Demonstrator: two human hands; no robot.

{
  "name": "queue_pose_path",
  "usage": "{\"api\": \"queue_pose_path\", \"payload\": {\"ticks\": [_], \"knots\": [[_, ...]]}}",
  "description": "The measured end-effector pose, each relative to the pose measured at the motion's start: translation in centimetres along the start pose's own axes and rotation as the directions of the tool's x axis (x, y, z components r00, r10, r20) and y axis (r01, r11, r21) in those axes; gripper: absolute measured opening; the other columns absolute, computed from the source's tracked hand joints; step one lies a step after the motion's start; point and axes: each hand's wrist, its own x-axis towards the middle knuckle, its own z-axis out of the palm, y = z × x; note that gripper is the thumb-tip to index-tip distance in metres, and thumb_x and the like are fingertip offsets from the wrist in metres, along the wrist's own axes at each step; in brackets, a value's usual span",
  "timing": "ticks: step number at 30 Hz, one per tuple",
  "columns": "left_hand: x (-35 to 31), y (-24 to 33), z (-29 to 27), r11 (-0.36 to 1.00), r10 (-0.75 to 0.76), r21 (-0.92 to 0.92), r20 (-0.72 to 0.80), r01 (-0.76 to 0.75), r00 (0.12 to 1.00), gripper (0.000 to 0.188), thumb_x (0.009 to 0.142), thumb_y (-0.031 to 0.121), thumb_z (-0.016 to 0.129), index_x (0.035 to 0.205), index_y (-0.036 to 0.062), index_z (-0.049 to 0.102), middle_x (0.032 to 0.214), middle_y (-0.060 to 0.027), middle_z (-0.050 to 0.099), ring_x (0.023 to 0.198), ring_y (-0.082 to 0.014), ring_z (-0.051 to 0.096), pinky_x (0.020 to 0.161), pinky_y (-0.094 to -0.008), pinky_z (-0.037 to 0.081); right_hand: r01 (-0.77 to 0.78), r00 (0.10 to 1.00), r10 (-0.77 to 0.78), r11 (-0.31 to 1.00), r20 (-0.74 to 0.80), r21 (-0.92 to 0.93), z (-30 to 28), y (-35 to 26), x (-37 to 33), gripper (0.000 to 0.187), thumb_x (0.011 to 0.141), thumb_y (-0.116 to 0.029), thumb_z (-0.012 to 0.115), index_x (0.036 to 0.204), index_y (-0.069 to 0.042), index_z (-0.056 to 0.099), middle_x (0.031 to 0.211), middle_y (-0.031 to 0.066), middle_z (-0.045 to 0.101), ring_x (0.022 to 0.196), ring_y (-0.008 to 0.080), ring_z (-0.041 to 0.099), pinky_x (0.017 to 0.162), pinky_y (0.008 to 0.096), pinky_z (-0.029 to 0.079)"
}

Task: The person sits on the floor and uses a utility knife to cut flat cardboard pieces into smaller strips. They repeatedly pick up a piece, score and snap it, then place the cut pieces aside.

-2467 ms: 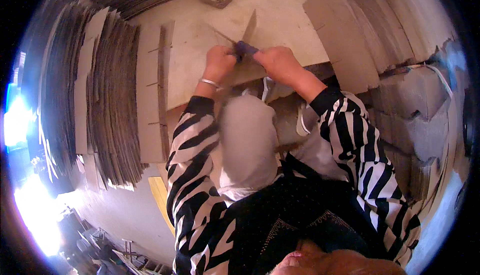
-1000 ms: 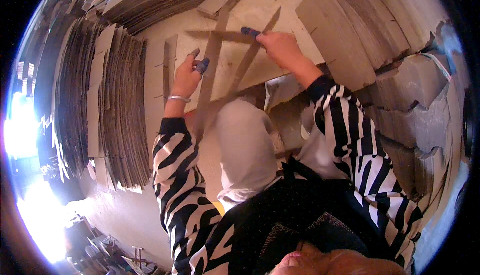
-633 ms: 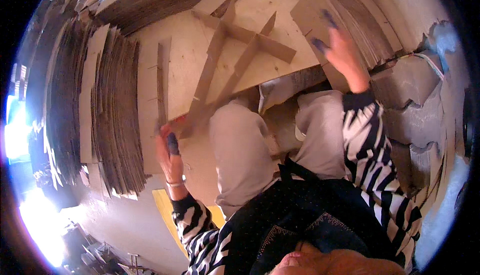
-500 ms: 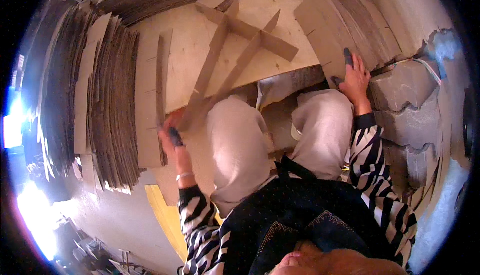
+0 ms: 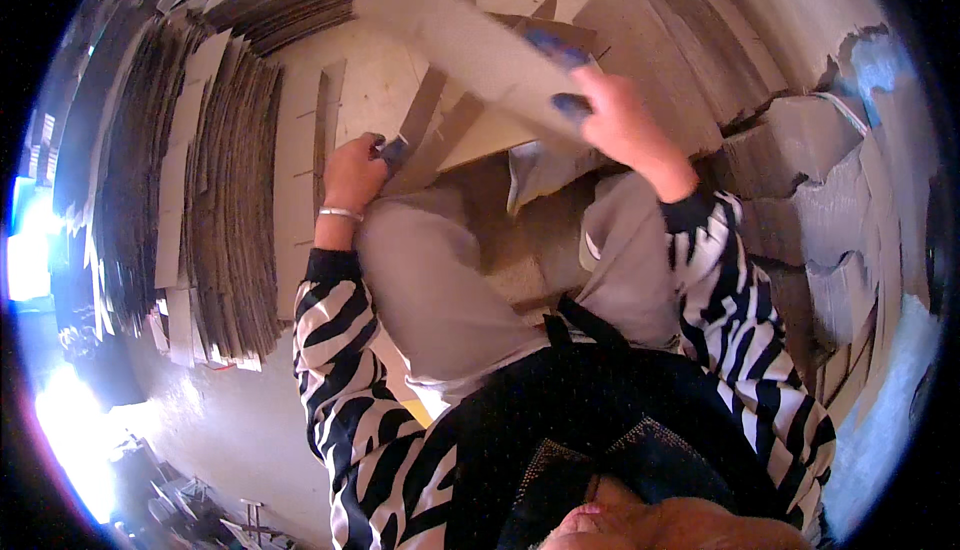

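Observation:
My right hand (image 5: 628,122), with dark blue covers on its finger and thumb tips, grips one end of a flat cardboard strip (image 5: 470,48). The strip is blurred by motion and slants up and left above the wooden board. Low on the left, my left hand (image 5: 358,172) is closed at the near ends of slotted cardboard strips (image 5: 432,140), its covered fingertips pinching one. Those strips belong to a crossed cardboard divider, much of it hidden behind the raised strip.
Tall stacks of cardboard sheets (image 5: 225,200) stand at the left, with another stack (image 5: 310,5) at the back. More sheets (image 5: 680,60) lie fanned at the right of the wooden board (image 5: 365,80). Grey wrapped bundles (image 5: 790,155) sit beyond my right arm.
My right hand has left the sheets on the right and swung left over the board, lifting a cardboard strip. My left hand has moved up to the divider's near strip ends.

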Motion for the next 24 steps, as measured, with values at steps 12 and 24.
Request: {"api": "queue_pose_path", "payload": {"ticks": [12, 24], "knots": [[3.5, -0.8, 1.7, 0.932, -0.123, 0.309, -0.213, 0.187, 0.969, 0.018, 0.074, 0.021, 0.062, 0.087, 0.0121, 0.070, 0.091, -0.0108, 0.068, 0.088, -0.0308, 0.066, 0.073, -0.0456, 0.051, 0.068, 0.902, -0.046, 0.997, 0.429, -0.035, 5.6, -1.5, 5.4, 0.028, 0.081, -0.011, 0.063, 0.106, -0.004, 0.054, 0.082, 0.0222, 0.061, 0.080, 0.0434, 0.058, 0.067, 0.0507, 0.043], [-2.1, 3.8, 3.7, 0.895, 0.198, 0.418, -0.062, -0.155, 0.978, 0.019, 0.071, 0.017, 0.066, 0.088, 0.0106, 0.064, 0.085, -0.0093, 0.066, 0.079, -0.0290, 0.066, 0.072, -0.0476, 0.048, 0.196, 0.910, -0.093, 0.955, 0.405, -0.223, 7.0, -2.6, 8.5, 0.030, 0.073, -0.004, 0.061, 0.103, -0.006, 0.059, 0.085, 0.0190, 0.063, 0.084, 0.0410, 0.060, 0.069, 0.0520, 0.045]]}}
